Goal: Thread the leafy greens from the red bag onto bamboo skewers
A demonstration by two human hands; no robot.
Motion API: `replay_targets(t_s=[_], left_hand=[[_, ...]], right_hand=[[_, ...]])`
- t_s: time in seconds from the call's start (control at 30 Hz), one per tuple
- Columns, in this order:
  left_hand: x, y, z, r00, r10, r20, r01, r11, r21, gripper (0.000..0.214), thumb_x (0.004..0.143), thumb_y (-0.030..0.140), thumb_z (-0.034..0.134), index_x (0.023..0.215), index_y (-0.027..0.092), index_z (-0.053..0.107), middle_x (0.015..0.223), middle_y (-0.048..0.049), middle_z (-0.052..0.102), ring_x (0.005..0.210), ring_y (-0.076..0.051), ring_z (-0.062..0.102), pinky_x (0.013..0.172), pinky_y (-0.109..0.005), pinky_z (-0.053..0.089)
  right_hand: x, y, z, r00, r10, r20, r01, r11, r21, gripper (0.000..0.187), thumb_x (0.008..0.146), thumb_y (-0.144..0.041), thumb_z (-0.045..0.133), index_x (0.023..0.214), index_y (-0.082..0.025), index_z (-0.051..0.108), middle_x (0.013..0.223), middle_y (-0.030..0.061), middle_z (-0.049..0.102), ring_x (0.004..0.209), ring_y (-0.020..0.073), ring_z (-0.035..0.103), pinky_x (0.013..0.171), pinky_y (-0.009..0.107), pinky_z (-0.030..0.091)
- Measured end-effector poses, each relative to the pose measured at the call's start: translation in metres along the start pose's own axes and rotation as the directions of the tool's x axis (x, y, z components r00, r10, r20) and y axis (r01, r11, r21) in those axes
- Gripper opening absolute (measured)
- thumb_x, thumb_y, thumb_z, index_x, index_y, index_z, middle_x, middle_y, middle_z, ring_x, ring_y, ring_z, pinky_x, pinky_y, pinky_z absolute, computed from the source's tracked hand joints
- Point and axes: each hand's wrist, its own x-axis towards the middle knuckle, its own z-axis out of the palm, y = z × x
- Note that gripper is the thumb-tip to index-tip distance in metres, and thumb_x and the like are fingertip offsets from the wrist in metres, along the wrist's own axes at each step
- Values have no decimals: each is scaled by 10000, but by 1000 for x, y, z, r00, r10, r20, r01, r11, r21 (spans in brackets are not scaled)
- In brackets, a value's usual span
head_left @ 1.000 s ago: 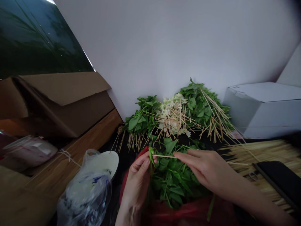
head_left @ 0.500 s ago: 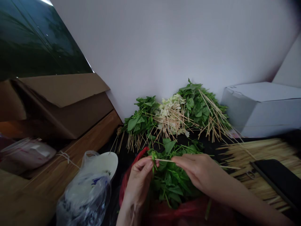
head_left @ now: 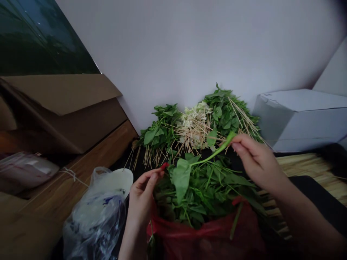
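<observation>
Three skewer heaps (head_left: 159,131) lie mid-frame, one red bag (head_left: 208,240) lower centre, and the right hand (head_left: 257,159) pinches one stem (head_left: 222,147), while I can't tell whether the left hand (head_left: 143,191) grips anything.

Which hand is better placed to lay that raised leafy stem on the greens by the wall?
Probably your right hand: it already grips the leafy stem, close to the right-hand greens. Your left hand is lower, at the red bag's edge.
</observation>
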Motion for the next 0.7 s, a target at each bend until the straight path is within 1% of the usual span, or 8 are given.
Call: replay_targets(t_s=[0.1,0.2,0.27,0.33,0.4,0.47,0.57,0.7], left_hand=[[0,-12,-7,996,6,87,-22,981,190,223,795,375,731,918,195,781,912,-71,785,888,-212,705,825,-291,520],[0,-23,-10,985,28,168,-94,912,399,197,810,347,681,895,200,779,877,-72,769,837,-233,695,777,-324,520],[0,-28,-12,971,47,232,-177,797,577,166,804,305,662,864,207,782,858,-74,751,827,-247,683,780,-352,510],[1,-33,-14,960,36,279,-239,628,741,137,770,256,676,838,216,788,877,-86,736,873,-275,670,823,-391,494],[0,-36,-15,951,-6,308,-266,490,830,134,739,212,693,830,224,790,916,-98,729,936,-296,656,873,-420,476],[0,-36,-16,940,-41,339,-286,449,847,120,740,194,686,806,229,780,931,-95,730,959,-294,651,895,-421,465],[0,-31,-17,927,-41,374,-288,563,775,101,786,214,649,793,233,748,890,-65,733,909,-261,660,851,-377,471],[0,-20,-16,958,-21,287,-128,862,490,119,806,309,679,848,206,722,765,-22,688,709,-186,624,663,-281,464]], right_hand=[[6,11,-5,997,57,-60,-54,997,49,217,996,-317,436,1031,-221,628,1064,76,680,1002,222,620,879,364,468],[8,14,-6,991,105,-77,-96,988,120,248,999,-348,445,1076,-213,639,1161,84,688,1080,220,614,920,360,466],[8,13,-5,987,143,-76,-131,981,144,260,1000,-367,452,1070,-210,646,1165,81,697,1083,212,621,921,344,471],[8,13,-5,984,166,-64,-154,975,160,271,1003,-372,448,1072,-208,653,1165,78,702,1077,206,630,926,338,472],[7,13,-5,984,171,-51,-160,974,161,278,1006,-368,442,1087,-211,657,1165,75,704,1077,207,633,921,338,475],[7,13,-5,986,159,-48,-151,978,146,280,1004,-370,444,1080,-215,664,1148,71,708,1082,214,629,909,343,478],[7,14,-5,987,156,-32,-151,981,124,287,1002,-386,448,1073,-227,677,1115,60,711,1019,212,636,904,359,474],[7,14,-3,986,168,-10,-165,980,112,291,996,-405,452,1076,-244,681,1080,49,712,962,216,644,886,375,491]])
